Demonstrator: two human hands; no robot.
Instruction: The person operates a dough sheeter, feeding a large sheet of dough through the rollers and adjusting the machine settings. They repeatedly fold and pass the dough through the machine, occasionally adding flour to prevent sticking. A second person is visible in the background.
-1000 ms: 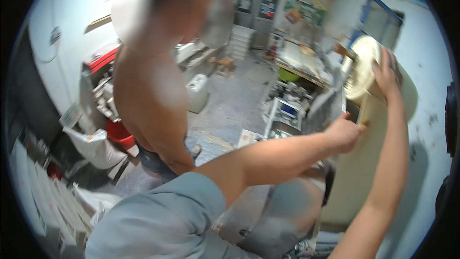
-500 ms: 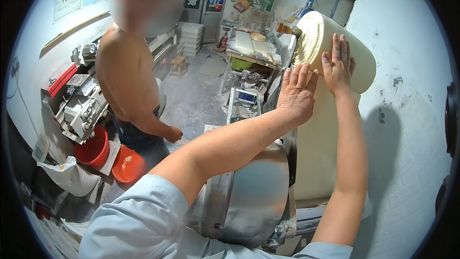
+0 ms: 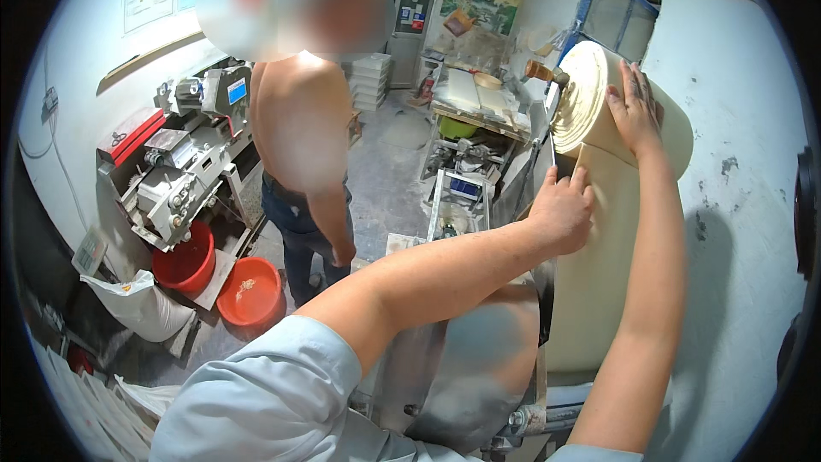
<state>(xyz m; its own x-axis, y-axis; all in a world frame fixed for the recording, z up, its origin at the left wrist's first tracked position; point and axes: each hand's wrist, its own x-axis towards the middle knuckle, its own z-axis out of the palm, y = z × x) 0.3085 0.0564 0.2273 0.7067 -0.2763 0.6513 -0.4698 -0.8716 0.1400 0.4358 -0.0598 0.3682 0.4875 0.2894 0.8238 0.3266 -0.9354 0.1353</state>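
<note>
A thick roll of pale dough sheet [image 3: 590, 90] is wound on a rod with a wooden handle [image 3: 539, 71], at the upper right. From it a wide dough sheet [image 3: 590, 308] hangs down towards the machine. My right hand [image 3: 637, 111] lies flat against the roll's side, fingers stretched out. Below the roll, my left hand [image 3: 562, 214] is curled at the sheet's left edge, where a small flap of dough stands up at the fingertips. The fingers seem to pinch this edge; the thumb is mostly hidden.
A big metal drum [image 3: 479, 359] of the machine sits under my left forearm. A shirtless person [image 3: 299, 128] stands to the left, beside another machine [image 3: 184, 154]. Red basins [image 3: 251, 295] and a white sack [image 3: 141, 304] are on the floor. A worktable [image 3: 479, 115] stands farther back.
My left hand has slid down off the roll and curled at the sheet's edge, lifting a flap. My right hand stays on the roll. The person has turned and moved right.
</note>
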